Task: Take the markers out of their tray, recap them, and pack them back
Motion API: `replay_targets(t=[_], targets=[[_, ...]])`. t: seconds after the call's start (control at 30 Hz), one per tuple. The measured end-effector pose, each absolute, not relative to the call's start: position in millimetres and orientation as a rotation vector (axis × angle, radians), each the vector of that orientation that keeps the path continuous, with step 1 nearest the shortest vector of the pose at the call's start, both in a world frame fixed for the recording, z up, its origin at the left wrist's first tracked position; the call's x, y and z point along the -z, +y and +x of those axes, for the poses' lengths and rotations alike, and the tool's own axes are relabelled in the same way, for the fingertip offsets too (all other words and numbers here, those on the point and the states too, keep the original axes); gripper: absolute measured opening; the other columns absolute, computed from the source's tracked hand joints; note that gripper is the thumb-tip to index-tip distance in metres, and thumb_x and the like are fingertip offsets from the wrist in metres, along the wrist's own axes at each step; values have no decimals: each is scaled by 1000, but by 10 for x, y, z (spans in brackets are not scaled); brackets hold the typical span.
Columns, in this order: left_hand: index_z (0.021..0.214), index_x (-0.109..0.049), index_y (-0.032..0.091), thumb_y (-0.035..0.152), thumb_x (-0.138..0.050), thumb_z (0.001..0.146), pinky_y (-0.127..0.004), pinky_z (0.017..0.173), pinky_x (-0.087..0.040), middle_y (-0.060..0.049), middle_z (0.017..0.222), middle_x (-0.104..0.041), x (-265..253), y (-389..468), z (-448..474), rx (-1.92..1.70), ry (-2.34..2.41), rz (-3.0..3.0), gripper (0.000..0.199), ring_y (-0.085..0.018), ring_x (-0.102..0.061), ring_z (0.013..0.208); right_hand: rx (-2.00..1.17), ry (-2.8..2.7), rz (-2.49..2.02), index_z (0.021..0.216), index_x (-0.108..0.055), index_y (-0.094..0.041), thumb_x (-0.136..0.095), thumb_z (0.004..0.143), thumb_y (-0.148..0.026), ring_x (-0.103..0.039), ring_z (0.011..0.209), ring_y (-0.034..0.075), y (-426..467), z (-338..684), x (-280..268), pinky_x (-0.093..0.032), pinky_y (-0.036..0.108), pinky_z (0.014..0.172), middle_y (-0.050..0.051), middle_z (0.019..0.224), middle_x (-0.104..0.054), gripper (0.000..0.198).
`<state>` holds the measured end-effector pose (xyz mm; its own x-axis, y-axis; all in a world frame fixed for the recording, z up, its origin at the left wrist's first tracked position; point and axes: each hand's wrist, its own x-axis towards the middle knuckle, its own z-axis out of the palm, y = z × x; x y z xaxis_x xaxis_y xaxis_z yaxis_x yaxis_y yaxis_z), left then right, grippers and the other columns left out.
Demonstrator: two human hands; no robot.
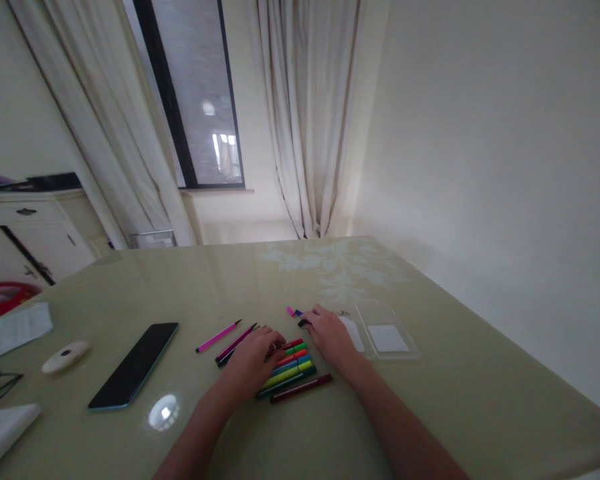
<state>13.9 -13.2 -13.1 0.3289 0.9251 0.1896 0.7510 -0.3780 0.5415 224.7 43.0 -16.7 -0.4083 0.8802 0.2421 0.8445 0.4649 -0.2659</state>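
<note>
Touching markers (290,375), glossy table (300,427), curtained window (207,100)

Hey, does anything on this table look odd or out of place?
Yes: the pink marker left of the left hand lies uncapped, its dark tip bare. A short pink piece, perhaps its cap, lies apart, beside the right hand.

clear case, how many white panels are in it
2: one panel in the right half of the case, the other panel in the left half, beside the right hand, which may hide more
</note>
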Motion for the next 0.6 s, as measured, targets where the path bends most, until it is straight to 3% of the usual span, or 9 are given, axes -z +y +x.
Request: replay_targets(t=[0.2,0.3,0.43,0.6], targets=[[96,-71,21,26,-50,95,-34,88,-48,-8,102,-74,68,-38,-145,-739,1845,2069,21,-23,-66,97,-47,-2427,-1493,114,-74,-23,-51,97,-11,-62,94,21,499,2207,235,-43,29,83,8,107,-67,31],[94,-71,22,29,-57,91,-33,86,-47,-6,99,-75,55,-8,-354,-620,2038,1956,16,-23,-67,95,-51,-2446,-1487,111,-73,-22,-53,97,-13,-61,97,22,502,2177,235,-42,30,85,9,108,-66,26],[89,-72,23,37,-66,85,-30,79,-47,-3,93,-75,44,-18,-436,-476,1971,1952,16,-22,-67,88,-48,-2437,-1445,110,-72,-21,-53,96,-11,-59,100,22,493,2163,236,-41,30,87,8,111,-66,25],[90,-70,22,36,-58,90,-31,80,-46,-5,95,-74,22,-39,-391,-480,1964,2039,18,-23,-66,90,9,-2367,-1387,107,-68,-19,-54,97,-11,-57,104,24,496,2157,254,-40,32,90,8,112,-67,19]])
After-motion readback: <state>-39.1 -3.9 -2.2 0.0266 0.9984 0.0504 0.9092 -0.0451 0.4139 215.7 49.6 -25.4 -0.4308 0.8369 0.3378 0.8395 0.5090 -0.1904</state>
